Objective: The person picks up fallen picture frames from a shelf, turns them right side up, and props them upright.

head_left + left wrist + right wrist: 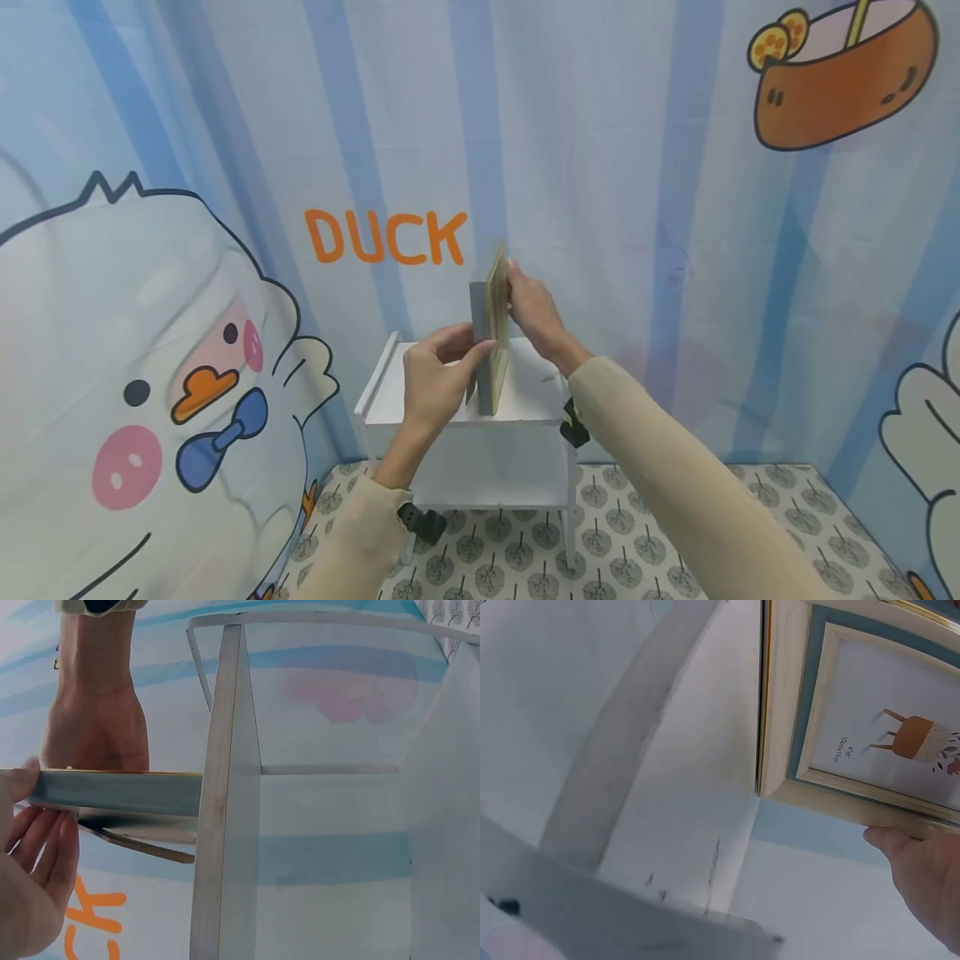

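A picture frame (482, 354) stands upright and edge-on over the top of a small white table (536, 396). My left hand (435, 375) pinches its near side, with the thumb along the edge and the fingers behind. At the far side, my right hand (534, 308) holds the frame by its upper part. In the right wrist view, the picture frame (784, 757) shows a cream border, a blue-green inner band and a print of a brown potted plant on legs. A support leg (142, 847) juts from its back in the left wrist view.
The white table has a raised rail (378, 375) on its left and a lower shelf (487, 492). Behind it hangs a blue-striped curtain (600, 208) with duck drawings. A tree-patterned floor covering (622, 542) lies beneath.
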Action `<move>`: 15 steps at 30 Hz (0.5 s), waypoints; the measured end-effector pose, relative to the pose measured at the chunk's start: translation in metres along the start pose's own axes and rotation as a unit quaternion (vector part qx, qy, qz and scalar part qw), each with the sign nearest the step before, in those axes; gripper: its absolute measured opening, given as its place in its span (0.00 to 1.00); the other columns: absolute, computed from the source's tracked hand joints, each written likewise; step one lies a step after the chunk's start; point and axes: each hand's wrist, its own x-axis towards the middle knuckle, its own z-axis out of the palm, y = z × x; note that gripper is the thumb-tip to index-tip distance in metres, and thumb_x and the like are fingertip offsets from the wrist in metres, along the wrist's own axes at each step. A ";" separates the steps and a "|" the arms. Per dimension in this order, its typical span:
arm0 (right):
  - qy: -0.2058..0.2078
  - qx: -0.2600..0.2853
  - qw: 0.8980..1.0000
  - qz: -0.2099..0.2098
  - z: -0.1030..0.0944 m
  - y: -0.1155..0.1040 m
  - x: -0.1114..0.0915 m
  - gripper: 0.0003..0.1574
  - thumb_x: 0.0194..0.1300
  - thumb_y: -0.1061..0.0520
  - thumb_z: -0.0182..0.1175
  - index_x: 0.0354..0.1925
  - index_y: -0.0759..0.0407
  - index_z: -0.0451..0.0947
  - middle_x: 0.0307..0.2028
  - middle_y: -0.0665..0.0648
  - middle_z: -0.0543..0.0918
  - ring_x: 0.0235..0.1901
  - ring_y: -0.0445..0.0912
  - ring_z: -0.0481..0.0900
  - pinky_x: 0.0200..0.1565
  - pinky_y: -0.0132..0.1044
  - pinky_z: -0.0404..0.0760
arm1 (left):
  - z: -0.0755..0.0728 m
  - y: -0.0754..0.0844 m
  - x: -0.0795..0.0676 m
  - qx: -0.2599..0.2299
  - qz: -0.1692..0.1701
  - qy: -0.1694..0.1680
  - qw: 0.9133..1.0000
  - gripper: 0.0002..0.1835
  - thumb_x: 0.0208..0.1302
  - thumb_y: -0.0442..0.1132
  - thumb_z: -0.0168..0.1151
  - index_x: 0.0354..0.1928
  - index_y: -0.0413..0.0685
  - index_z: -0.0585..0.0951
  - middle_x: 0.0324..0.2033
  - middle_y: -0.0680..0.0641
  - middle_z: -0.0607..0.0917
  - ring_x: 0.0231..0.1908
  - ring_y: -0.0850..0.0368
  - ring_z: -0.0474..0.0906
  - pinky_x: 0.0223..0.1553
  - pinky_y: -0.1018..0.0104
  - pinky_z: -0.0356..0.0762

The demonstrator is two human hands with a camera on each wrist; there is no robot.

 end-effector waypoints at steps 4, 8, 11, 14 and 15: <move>-0.018 -0.028 0.999 0.003 -0.005 -0.002 -0.001 0.48 0.84 0.29 0.24 0.77 0.57 0.68 0.67 0.65 0.78 0.68 0.59 0.75 0.75 0.54 0.73 | 0.009 0.003 0.000 0.000 0.005 0.017 1.000 0.15 0.61 0.39 0.78 0.49 0.42 0.90 0.41 0.42 0.94 0.38 0.49 0.92 0.44 0.65 0.91; -0.040 -0.073 0.997 0.007 -0.012 -0.006 -0.003 0.48 0.83 0.28 0.22 0.80 0.54 0.63 0.76 0.62 0.71 0.76 0.59 0.68 0.80 0.56 0.64 | 0.014 0.004 -0.001 -0.004 0.005 0.020 1.000 0.15 0.62 0.40 0.78 0.49 0.42 0.90 0.40 0.43 0.94 0.37 0.49 0.92 0.45 0.64 0.91; -0.048 -0.115 0.992 0.014 -0.017 -0.011 -0.005 0.48 0.83 0.28 0.24 0.81 0.55 0.60 0.81 0.60 0.64 0.82 0.58 0.60 0.83 0.56 0.57 | 0.015 0.004 -0.003 -0.002 0.011 0.019 1.000 0.15 0.62 0.41 0.78 0.49 0.43 0.90 0.40 0.43 0.94 0.38 0.49 0.92 0.45 0.60 0.91; -0.050 -0.153 0.987 0.015 -0.021 -0.019 -0.010 0.49 0.83 0.28 0.25 0.82 0.56 0.58 0.81 0.61 0.64 0.81 0.59 0.60 0.83 0.57 0.59 | 0.014 0.003 -0.004 0.003 0.014 0.022 1.000 0.16 0.62 0.41 0.78 0.50 0.42 0.90 0.41 0.42 0.94 0.38 0.49 0.92 0.45 0.56 0.92; -0.046 -0.163 0.986 0.013 -0.023 -0.022 -0.012 0.49 0.83 0.28 0.26 0.82 0.57 0.58 0.81 0.62 0.64 0.81 0.59 0.61 0.82 0.57 0.60 | 0.014 0.003 -0.003 0.005 0.014 0.023 1.000 0.16 0.62 0.40 0.79 0.50 0.42 0.90 0.41 0.42 0.94 0.38 0.49 0.92 0.45 0.55 0.92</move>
